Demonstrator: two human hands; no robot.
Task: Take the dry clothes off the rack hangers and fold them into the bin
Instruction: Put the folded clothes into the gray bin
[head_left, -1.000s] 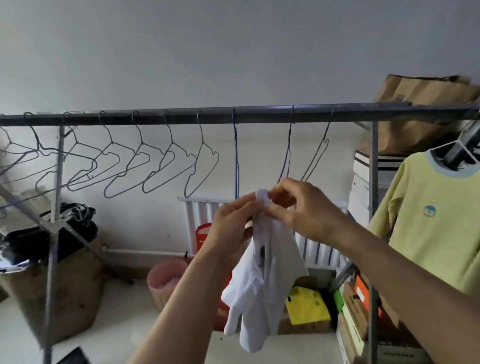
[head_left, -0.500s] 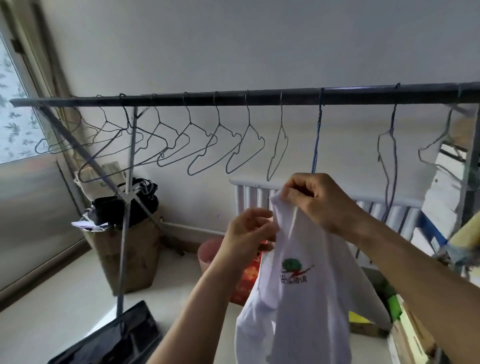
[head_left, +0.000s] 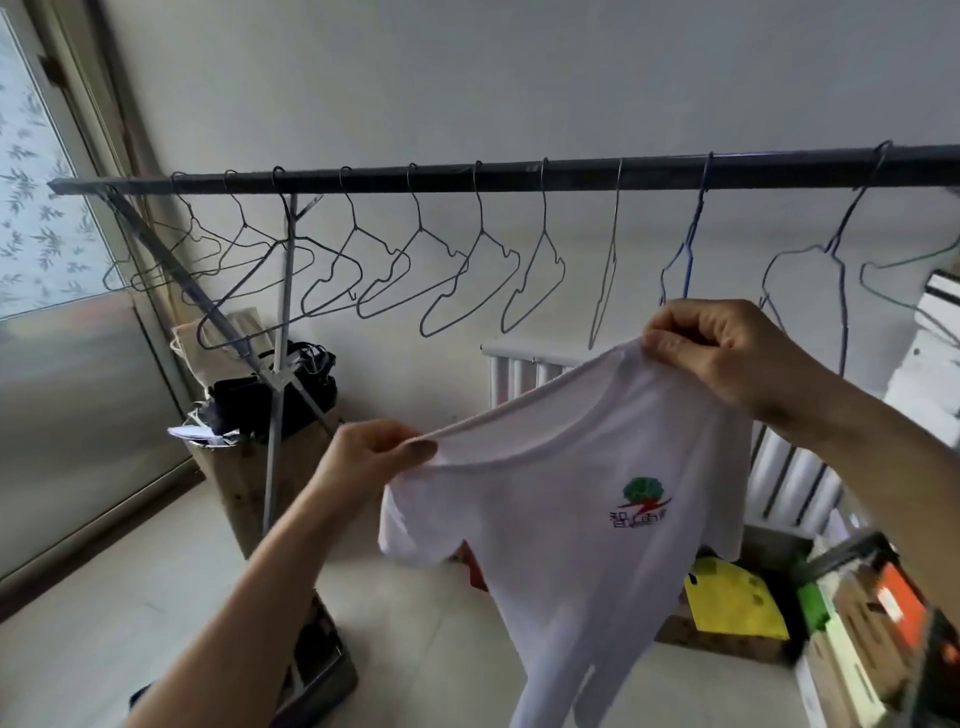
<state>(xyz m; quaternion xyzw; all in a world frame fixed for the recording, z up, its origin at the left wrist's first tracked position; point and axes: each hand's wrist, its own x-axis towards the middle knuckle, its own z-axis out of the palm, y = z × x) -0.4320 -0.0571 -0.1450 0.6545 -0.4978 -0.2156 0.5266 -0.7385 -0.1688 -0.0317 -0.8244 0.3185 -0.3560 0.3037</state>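
A white T-shirt (head_left: 571, 519) with a small green and red logo on its chest hangs spread in front of me, off any hanger. My left hand (head_left: 363, 457) pinches one shoulder by the collar, low and to the left. My right hand (head_left: 727, 353) pinches the other shoulder, higher and to the right. The collar is stretched between them and the body of the shirt hangs down. Behind it the dark rack bar (head_left: 519, 174) carries several bare wire hangers (head_left: 441, 275). A dark bin (head_left: 322, 670) lies on the floor below my left forearm, partly hidden.
A rack leg (head_left: 278, 374) stands left of centre, with a cardboard box holding black bags (head_left: 280, 389) behind it. A white radiator (head_left: 789, 478) runs along the wall. Stacked boxes (head_left: 857, 623) and a yellow bag (head_left: 732, 603) fill the lower right. A frosted window (head_left: 47, 208) is at left.
My hands have moved apart, opening the bunched shirt out by its shoulders. My view has swung left and down, so the yellow shirt on the right has gone out of sight.
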